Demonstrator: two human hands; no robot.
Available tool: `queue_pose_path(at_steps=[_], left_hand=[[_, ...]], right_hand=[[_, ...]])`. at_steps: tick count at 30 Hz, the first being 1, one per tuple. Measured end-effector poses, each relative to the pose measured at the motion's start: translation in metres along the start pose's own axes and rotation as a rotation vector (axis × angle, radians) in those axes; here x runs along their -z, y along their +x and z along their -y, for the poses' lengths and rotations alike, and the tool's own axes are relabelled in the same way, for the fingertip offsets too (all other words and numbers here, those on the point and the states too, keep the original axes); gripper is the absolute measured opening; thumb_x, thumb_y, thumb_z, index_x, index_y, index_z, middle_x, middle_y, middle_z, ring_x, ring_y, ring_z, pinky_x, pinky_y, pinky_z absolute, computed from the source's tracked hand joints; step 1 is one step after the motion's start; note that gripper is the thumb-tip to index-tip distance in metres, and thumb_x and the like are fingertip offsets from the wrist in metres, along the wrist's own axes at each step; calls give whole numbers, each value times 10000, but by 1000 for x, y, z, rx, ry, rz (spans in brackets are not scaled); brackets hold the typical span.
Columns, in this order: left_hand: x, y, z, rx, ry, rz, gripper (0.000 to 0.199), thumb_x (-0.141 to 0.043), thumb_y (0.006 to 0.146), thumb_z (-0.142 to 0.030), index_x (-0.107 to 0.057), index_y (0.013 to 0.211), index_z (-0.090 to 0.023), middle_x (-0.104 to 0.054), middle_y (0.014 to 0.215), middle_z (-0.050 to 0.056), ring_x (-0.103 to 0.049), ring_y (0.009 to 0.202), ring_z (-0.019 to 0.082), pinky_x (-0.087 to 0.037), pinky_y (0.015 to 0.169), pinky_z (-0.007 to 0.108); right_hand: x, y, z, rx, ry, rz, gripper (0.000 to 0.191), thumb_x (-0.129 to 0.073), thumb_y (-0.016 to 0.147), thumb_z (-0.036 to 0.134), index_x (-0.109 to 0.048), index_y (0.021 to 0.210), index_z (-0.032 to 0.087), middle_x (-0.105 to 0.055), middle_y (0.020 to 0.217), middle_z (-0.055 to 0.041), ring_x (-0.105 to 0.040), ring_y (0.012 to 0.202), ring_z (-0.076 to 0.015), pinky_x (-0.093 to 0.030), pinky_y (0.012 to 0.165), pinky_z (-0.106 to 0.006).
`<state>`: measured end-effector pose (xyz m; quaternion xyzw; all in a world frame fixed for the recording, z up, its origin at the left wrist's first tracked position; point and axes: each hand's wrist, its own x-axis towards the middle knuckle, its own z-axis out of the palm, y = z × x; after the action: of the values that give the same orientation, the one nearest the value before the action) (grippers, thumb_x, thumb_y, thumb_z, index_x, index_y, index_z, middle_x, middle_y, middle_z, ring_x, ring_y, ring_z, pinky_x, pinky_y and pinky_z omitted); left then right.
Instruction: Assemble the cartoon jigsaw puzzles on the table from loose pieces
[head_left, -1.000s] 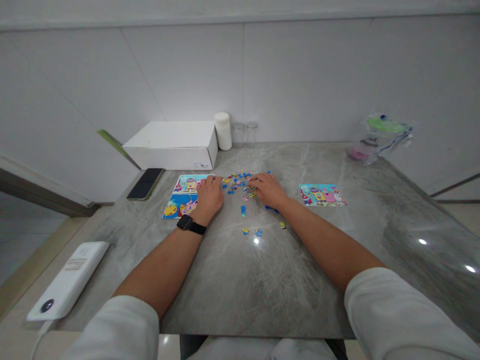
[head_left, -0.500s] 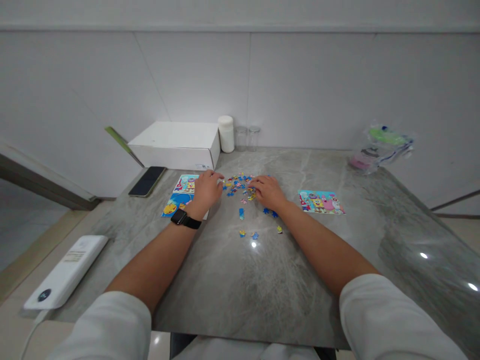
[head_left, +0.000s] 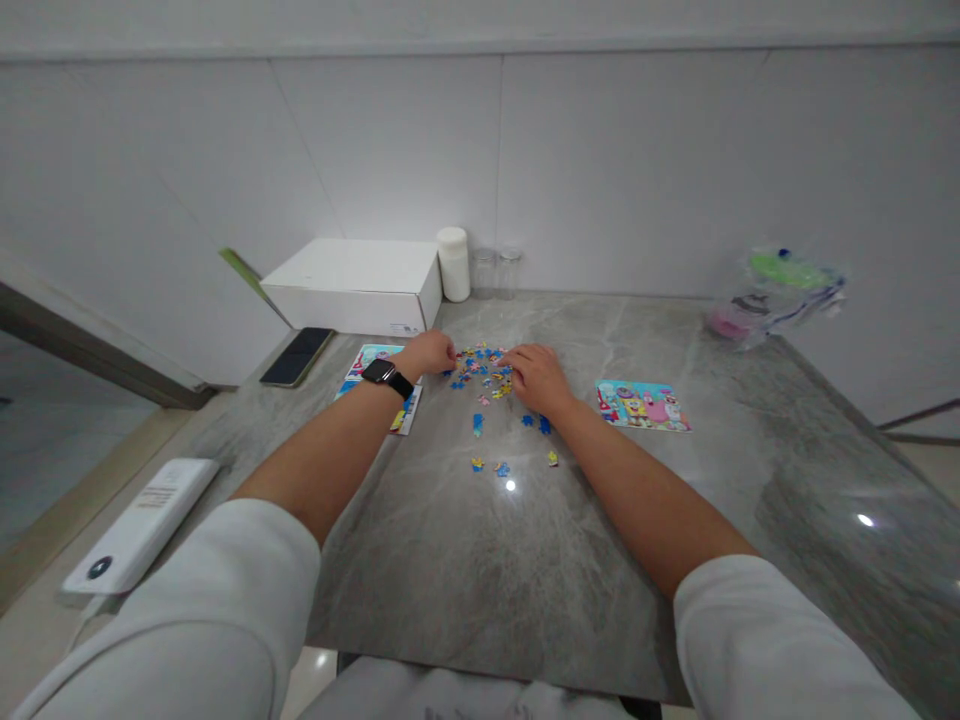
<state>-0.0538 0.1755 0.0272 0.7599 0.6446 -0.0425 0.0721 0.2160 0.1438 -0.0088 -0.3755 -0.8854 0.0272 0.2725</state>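
Observation:
Small jigsaw puzzle pieces (head_left: 480, 368) lie in a loose pile near the middle of the table, mostly blue, yellow and pink. At the pile's left edge is my left hand (head_left: 433, 352), its fingers curled closed and pointing down by a blue piece; what they hold, if anything, is hidden. My right hand (head_left: 536, 375) rests along the right edge, fingers loosely bent and apart, fingertips over the pieces. Closer to me lie a joined light-blue bit (head_left: 478, 425), dark-blue pieces (head_left: 544, 424), and single pieces such as a yellow one (head_left: 553, 459).
A cartoon picture card (head_left: 645, 406) lies right; more picture sheets (head_left: 409, 410) lie under my left forearm. Behind stand a white box (head_left: 349, 280), a white bottle (head_left: 453, 265) and glasses (head_left: 508, 272). A phone (head_left: 298, 357), a white power bank (head_left: 142, 525) and a plastic bag (head_left: 776, 295) sit around.
My left hand has moved slightly right and away from me, its fingers now curled down at the pile's edge. The right hand stays nearly in place. The view has shifted a little.

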Motion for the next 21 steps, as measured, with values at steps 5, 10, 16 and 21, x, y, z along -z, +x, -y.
queue_pose_path(at_steps=[5,10,16,21], left_hand=[[2,2,2,-28,-9,21,227,-749,793,-345,-851,915,-183,-814,909,104,-723,837,229,-515,765,274],[-2,-7,2,-55,-14,-26,222,-699,835,-306,-816,981,-187,-812,1002,91,-725,906,230,-517,800,278],[-4,-18,2,-77,-33,-67,301,-666,869,-303,-780,1133,-212,-800,1142,77,-720,1015,227,-520,879,275],[0,-13,-1,-53,-31,-18,233,-688,822,-290,-818,990,-194,-813,1036,111,-730,940,248,-536,836,295]], right_hand=[[-2,1,-1,8,-4,-2,359,-565,908,88,-777,1165,222,-758,1231,-105,-630,1163,-289,-411,1050,-447],[-2,-1,-1,3,-3,0,350,-569,907,95,-777,1157,223,-765,1218,-104,-636,1154,-284,-406,1054,-445],[1,-4,2,-10,-1,-10,344,-548,909,91,-782,1132,211,-778,1173,-99,-650,1111,-280,-413,1033,-432],[-2,-7,2,-25,-5,-12,337,-555,908,103,-784,1130,211,-780,1169,-99,-650,1098,-279,-420,1024,-429]])
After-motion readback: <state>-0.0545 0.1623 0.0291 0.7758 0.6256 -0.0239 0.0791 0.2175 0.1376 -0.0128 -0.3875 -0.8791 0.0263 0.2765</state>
